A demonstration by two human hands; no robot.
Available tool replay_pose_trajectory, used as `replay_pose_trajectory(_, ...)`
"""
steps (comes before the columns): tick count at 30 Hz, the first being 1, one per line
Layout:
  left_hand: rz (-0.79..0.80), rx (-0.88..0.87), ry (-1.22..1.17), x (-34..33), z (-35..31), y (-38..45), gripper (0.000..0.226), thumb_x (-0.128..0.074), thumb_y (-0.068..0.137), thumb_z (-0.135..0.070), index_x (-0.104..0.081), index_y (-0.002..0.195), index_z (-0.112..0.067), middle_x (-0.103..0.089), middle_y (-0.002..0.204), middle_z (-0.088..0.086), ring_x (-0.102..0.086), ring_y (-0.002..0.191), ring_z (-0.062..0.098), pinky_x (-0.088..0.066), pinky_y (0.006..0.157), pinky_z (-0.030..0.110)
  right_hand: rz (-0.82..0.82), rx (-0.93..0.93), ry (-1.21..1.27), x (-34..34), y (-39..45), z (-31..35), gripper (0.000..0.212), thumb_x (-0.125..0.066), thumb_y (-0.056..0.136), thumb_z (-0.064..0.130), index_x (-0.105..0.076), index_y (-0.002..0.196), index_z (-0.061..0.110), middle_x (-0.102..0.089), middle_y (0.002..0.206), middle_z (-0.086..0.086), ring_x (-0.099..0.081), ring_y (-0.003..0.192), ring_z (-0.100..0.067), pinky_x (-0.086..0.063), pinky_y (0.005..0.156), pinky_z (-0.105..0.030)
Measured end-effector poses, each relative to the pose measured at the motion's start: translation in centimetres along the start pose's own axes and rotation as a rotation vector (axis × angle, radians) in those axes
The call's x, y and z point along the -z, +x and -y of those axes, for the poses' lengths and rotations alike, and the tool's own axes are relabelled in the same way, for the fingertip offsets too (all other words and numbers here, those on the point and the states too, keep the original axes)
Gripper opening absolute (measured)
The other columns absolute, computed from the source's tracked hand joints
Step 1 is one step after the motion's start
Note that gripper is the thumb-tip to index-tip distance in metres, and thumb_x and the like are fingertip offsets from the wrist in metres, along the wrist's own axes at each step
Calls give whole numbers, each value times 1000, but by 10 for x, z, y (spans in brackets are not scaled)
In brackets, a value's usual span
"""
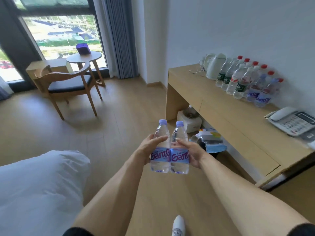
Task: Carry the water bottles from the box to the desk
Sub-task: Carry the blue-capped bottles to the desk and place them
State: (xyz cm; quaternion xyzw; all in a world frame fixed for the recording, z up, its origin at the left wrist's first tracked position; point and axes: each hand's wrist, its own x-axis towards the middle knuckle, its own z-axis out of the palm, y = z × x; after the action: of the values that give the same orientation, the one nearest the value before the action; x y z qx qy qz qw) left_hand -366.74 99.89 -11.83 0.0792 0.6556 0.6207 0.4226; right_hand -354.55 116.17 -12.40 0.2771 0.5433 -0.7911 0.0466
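1. Head view shows you holding two bottles side by side and touching, out in front of you over the floor, short of the desk (226, 106).
2. Your left hand (150, 147) wraps the left bottle (161, 150) around its label, thumb across the front; your right hand (192, 152) grips the right bottle (179, 150) the same way. Both bottles stand upright, lilac caps up.
3. On the desk, a row of bottles (245, 82) already stands along the wall, beside the kettle (215, 67) at the desk's far end. Some have red caps, and the two nearest you carry the same purple label as your pair. That suggests a good part of the job is done.
4. What remains, as I judge it: bring this pair to the desk and set it down at the near end of the row, short of the telephone (289, 121).
5. No box is visible, so you cannot tell how many bottles are left.
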Motion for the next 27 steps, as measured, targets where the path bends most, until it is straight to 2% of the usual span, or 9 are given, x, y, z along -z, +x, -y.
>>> replay_pose_trajectory(5, 60, -5, 39, -19, -33, 80, 60, -89, 72, -43, -61, 121, -22, -70, 117, 12, -76, 84, 26, -60, 67, 37, -62, 51, 41, 42, 55, 36, 51, -57, 99, 39, -58, 132, 0, -67, 121, -28, -65, 105, -41, -54, 92, -52)
replay_pose_trajectory(8, 87, -27, 73, -32, -61, 134, 65, -90, 66, -44, -61, 121, -23, -73, 113, 12, -76, 88, 29, -62, 72, 42, -90, 87, 80, 70, 94, 64, 51, -59, 98, 37, -58, 132, -1, -65, 124, -30, -64, 105, -41, -50, 99, -56)
replay_pose_trajectory(12, 101, -40, 93, -56, -107, 206, 55, -88, 74, -39, -62, 119, -21, -72, 114, 14, -76, 88, 29, -62, 74, 43, -129, 129, 121, 110, 144, 112, 54, -63, 95, 37, -60, 130, -4, -65, 121, -31, -64, 101, -40, -48, 101, -58)
replay_pose_trajectory(14, 119, -42, 103, -73, -129, 238, 58, -88, 72, -38, -61, 120, -19, -72, 117, 17, -75, 91, 31, -63, 78, 46, -141, 147, 146, 135, 165, 136, 54, -66, 91, 37, -62, 127, -2, -68, 115, -29, -67, 95, -38, -53, 93, -54)
replay_pose_trajectory(16, 139, -57, 107, -90, -149, 269, 60, -88, 72, -38, -61, 121, -18, -72, 115, 19, -75, 90, 31, -63, 74, 43, -137, 166, 175, 160, 185, 158, 53, -71, 84, 38, -65, 122, 2, -72, 106, -23, -71, 87, -34, -59, 80, -46)
replay_pose_trajectory(19, 179, -50, 133, -116, -172, 307, 56, -87, 75, -36, -60, 122, -19, -74, 111, 16, -76, 87, 29, -60, 69, 38, -151, 177, 225, 195, 206, 180, 45, -70, 88, 35, -66, 119, 3, -71, 104, -25, -71, 84, -36, -59, 76, -47)
replay_pose_trajectory(22, 228, -37, 155, -145, -188, 337, 63, -86, 70, -37, -59, 125, -19, -75, 109, 14, -76, 86, 28, -60, 67, 36, -185, 192, 276, 228, 217, 192, 39, -71, 89, 35, -69, 112, 4, -72, 102, -27, -72, 81, -38, -60, 69, -45)
replay_pose_trajectory(25, 298, -42, 178, -177, -198, 366, 64, -85, 70, -35, -60, 126, -18, -75, 105, 13, -75, 87, 30, -60, 69, 38, -263, 234, 287, 259, 219, 201, 50, -72, 85, 36, -66, 121, 2, -71, 106, -26, -70, 86, -37, -59, 75, -44)
replay_pose_trajectory(27, 370, -35, 199, -199, -200, 385, 55, -84, 80, -30, -60, 128, -19, -74, 112, 16, -74, 94, 34, -61, 78, 45, -332, 258, 293, 279, 217, 204, 52, -71, 86, 36, -64, 125, 2, -70, 112, -28, -69, 90, -37, -56, 80, -45)
